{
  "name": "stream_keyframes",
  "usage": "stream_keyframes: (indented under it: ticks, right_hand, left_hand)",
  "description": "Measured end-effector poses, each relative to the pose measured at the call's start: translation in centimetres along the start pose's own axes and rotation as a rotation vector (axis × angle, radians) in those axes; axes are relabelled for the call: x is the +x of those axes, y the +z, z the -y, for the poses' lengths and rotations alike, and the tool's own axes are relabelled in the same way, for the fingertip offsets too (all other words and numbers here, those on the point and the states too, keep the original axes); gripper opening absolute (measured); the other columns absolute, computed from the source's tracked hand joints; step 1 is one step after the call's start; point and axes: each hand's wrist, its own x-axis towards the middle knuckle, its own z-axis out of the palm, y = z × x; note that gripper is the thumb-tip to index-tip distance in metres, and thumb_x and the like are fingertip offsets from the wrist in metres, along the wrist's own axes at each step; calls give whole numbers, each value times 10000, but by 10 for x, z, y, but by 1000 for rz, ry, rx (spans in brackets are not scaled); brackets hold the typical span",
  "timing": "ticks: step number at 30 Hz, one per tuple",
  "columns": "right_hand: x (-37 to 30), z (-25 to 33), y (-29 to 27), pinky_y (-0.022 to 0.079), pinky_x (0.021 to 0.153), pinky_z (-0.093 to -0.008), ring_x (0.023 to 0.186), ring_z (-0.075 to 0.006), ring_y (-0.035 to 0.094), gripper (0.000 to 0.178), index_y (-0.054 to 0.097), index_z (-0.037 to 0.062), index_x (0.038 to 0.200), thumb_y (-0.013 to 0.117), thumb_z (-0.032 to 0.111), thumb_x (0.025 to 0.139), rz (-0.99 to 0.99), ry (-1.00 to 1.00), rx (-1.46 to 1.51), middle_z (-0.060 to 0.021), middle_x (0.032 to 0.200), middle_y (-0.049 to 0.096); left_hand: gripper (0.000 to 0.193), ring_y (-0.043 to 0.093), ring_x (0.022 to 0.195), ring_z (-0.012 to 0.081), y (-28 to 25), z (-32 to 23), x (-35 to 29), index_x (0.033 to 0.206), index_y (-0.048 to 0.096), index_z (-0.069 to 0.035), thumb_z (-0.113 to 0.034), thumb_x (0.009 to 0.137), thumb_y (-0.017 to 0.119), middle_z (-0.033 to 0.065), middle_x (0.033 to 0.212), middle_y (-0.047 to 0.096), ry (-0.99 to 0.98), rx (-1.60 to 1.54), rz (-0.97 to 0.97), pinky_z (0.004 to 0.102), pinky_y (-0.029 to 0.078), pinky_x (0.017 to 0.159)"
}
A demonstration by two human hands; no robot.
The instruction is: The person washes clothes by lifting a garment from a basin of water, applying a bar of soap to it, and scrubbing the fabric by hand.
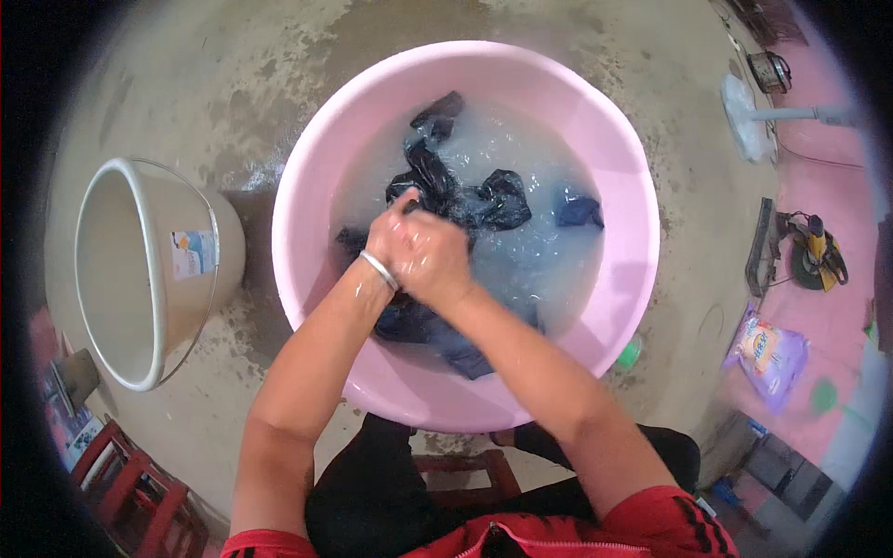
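A large pink basin (629, 223) of cloudy, sudsy water (549, 265) stands before me. Above its left half my left hand (387, 232), with a silver bangle at the wrist, is closed and pressed against my right hand (435, 259). Both are wrapped round a wet black garment (428, 166), which trails out beyond them into the water and bunches up to their right. The part between my palms is hidden, and the right hand is slightly smeared by motion. Dark blue cloth (409, 322) lies soaking under my wrists, and another dark blue piece (579, 209) pokes up near the right wall.
A beige bucket (228, 251) with a wire handle lies tipped on the concrete floor at left. Red wooden stools (130, 484) stand at lower left. On the right are a purple packet (768, 355), a yellow-and-black power tool (819, 251) and a white stand base (744, 116).
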Motion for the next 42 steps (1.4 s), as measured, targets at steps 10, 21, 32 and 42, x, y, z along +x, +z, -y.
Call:
stream_keyframes:
  ticks: [10,21,32,42]
  right_hand:
    - [38,-85,-78,468,697,-390,701,-350,589,664,648,2,738,544,656,777,948,351,-195,-211,720,610]
    - [0,1,-3,489,735,-313,736,-186,618,248,608,18,959,674,186,789,121,156,230,-139,1007,637]
    - [-15,27,6,429,537,-465,619,-441,554,265,529,49,728,474,248,894,-31,4,36,-233,653,541]
    - [30,-73,-75,426,583,-347,569,-263,531,469,613,17,727,630,478,809,788,281,-16,-124,616,559]
  left_hand:
    - [326,611,843,182,82,-20,-65,1041,598,21,-221,833,667,87,951,642,336,615,-188,335,487,802]
    - [238,599,707,243,40,11,-25,859,581,-81,-311,858,519,75,828,629,226,91,-398,377,496,687]
    - [213,570,672,161,43,12,-20,750,530,-155,-317,885,506,11,677,552,114,215,-535,299,472,660]
    - [276,626,833,185,83,-9,-81,998,586,8,-188,813,643,85,928,644,257,392,-244,310,502,779]
